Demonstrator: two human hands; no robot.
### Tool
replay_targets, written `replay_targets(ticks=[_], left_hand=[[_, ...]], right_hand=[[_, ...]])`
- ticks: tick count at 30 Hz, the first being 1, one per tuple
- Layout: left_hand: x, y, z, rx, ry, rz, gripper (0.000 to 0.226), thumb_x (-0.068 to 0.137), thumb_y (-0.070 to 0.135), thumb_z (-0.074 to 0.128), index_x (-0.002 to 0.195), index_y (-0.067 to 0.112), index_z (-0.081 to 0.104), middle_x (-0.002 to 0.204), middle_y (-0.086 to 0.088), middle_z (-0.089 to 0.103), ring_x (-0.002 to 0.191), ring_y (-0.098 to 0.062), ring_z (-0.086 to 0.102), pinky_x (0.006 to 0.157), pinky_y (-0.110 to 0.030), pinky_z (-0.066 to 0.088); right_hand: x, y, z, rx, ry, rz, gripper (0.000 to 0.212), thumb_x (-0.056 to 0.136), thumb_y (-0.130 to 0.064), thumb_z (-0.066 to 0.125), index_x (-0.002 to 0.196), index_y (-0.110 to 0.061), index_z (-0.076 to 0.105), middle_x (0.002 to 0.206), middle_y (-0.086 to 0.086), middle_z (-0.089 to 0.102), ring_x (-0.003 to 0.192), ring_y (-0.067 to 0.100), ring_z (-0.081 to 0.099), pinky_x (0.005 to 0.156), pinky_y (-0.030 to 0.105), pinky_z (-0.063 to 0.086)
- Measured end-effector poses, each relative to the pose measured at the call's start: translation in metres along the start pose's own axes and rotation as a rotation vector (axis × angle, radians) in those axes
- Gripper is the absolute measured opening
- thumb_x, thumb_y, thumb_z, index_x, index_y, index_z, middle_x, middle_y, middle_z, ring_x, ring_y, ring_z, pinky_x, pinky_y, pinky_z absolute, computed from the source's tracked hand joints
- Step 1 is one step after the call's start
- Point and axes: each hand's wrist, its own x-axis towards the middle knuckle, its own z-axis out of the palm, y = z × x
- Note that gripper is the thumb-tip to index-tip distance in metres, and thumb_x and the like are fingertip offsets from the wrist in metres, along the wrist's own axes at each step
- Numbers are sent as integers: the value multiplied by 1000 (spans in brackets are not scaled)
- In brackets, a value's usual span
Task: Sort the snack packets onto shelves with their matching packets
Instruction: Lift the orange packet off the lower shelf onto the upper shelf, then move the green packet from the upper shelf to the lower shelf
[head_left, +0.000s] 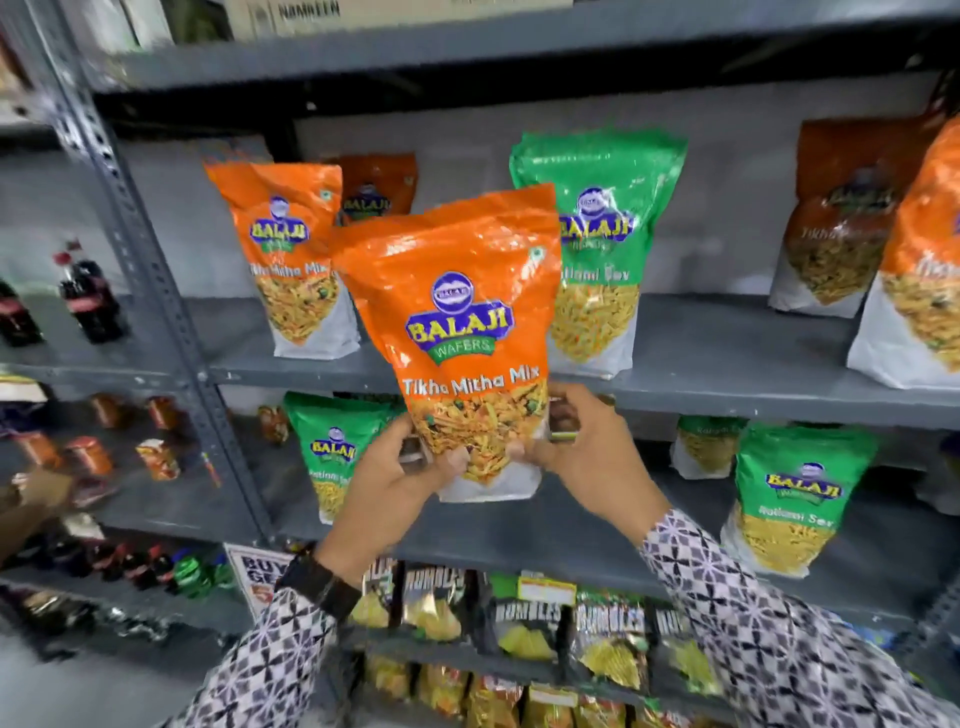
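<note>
Evenly lit shop shelving, soft all over and warped at the edges.

Light seems to come from above and in front; shadows pool under each grey shelf (727, 358). White glare streaks the top of the held orange packet (467, 332) and the green packet (597, 249) behind it. The held packet's print reads clearly; the bottles (91, 296) at left and the lower packs smear with blur. The wide lens bends the uprights outward.

We read "BALAJI WAFERS" and "Tikha Mitha Mix" on the held orange packet (462, 332), "BALAJI" on the green packet (597, 249) behind, "BUY" on a lower sign (254, 571).
</note>
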Motion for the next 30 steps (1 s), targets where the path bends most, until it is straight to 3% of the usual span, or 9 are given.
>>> replay_targets(ticks=[4, 8, 12, 14, 18, 21, 25, 27, 30], left_hand=[[54, 21, -14, -19, 62, 84, 30, 91, 27, 81, 116, 40, 72, 112, 23, 81, 102, 5, 74, 83, -12, 55], [107, 27, -29, 19, 121, 113, 36, 92, 25, 80, 126, 29, 70, 115, 20, 81, 107, 2, 74, 87, -14, 55], [144, 15, -39, 40, 151, 101, 31, 93, 26, 79, 121, 34, 70, 113, 27, 79, 104, 9, 73, 79, -4, 53], [156, 7, -41, 55, 161, 95, 32, 93, 28, 79, 122, 35, 69, 112, 28, 79, 103, 11, 72, 80, -5, 53], [174, -11, -42, 93, 158, 85, 38, 92, 34, 80, 127, 34, 68, 115, 25, 79, 106, 8, 72, 85, -12, 53], [180, -23, -40, 104, 146, 78, 32, 91, 33, 80, 121, 40, 68, 111, 33, 77, 103, 13, 71, 78, -2, 50], [181, -34, -36, 72, 132, 60, 42, 92, 37, 79, 132, 37, 67, 121, 22, 78, 113, 5, 71, 93, -19, 54], [178, -32, -34, 69, 134, 66, 44, 92, 36, 79, 134, 37, 65, 123, 19, 78, 115, 4, 71, 99, -26, 54], [169, -25, -28, 70, 171, 108, 53, 92, 33, 81, 139, 41, 59, 127, 24, 74, 117, 7, 68, 97, -17, 52]], right_hand=[[57, -33, 7, -31, 41, -78, 53, 76, -39, 89, 115, -46, 56, 108, -18, 74, 99, 2, 72, 89, 32, 60], [112, -48, 26, -93, 37, -123, 48, 88, -28, 81, 130, -27, 57, 120, -8, 73, 110, 15, 69, 96, 42, 58], [152, -49, 47, -197, 36, -132, 37, 95, -30, 71, 128, -24, 54, 108, -12, 67, 99, 17, 67, 80, 34, 49], [165, -44, 55, -218, 49, -109, 37, 96, -30, 69, 128, -24, 52, 114, -6, 70, 99, 19, 65, 82, 36, 48], [181, -30, 65, -185, 25, -59, 41, 98, -25, 67, 135, -22, 51, 129, 0, 71, 118, 24, 67, 102, 46, 52], [187, -19, 68, -197, 24, -36, 38, 98, -25, 67, 132, -23, 51, 127, -1, 71, 117, 24, 67, 97, 42, 52], [184, -11, 69, -204, 24, -30, 38, 99, -28, 66, 132, -24, 51, 125, -3, 71, 118, 24, 67, 95, 38, 49], [179, -13, 67, -193, 33, -64, 43, 98, -26, 68, 137, -22, 49, 131, -2, 70, 122, 22, 66, 97, 36, 48], [164, -15, 62, -167, 41, -145, 62, 97, -24, 70, 152, -19, 39, 144, 0, 63, 134, 21, 58, 110, 41, 47]])
